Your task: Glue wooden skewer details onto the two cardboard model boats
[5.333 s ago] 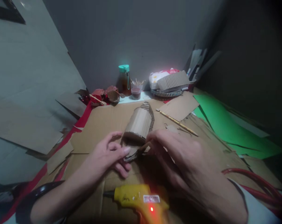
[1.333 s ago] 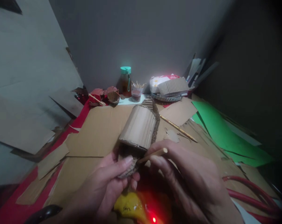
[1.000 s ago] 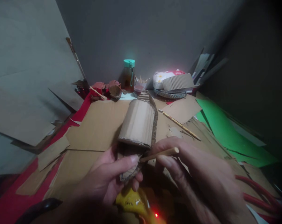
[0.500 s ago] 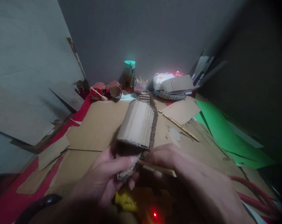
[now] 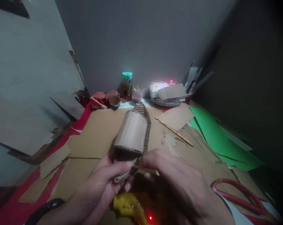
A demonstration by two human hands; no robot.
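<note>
My left hand (image 5: 103, 181) grips the near end of a corrugated cardboard model (image 5: 132, 132), thumb pressed on its lower edge. The model is a curved, ribbed shell and it points away from me above the cardboard sheet. My right hand (image 5: 176, 184) pinches a thin wooden stick (image 5: 146, 170) and holds its tip against the model's near right corner. A yellow glue gun (image 5: 129, 207) with a red light lies just below both hands.
Flat cardboard sheets (image 5: 96, 134) cover the floor, with a green sheet (image 5: 214, 140) at right. Another wooden stick (image 5: 174, 132) lies beyond the model. Red-handled scissors (image 5: 237, 195) sit at lower right. A teal-capped bottle (image 5: 126, 86), a small cup and a tray of corrugated card (image 5: 169, 93) stand by the wall.
The stick in my right hand has swung from pointing up and right to lying lower, along the model's near corner. Both hands and the model have shifted slightly left.
</note>
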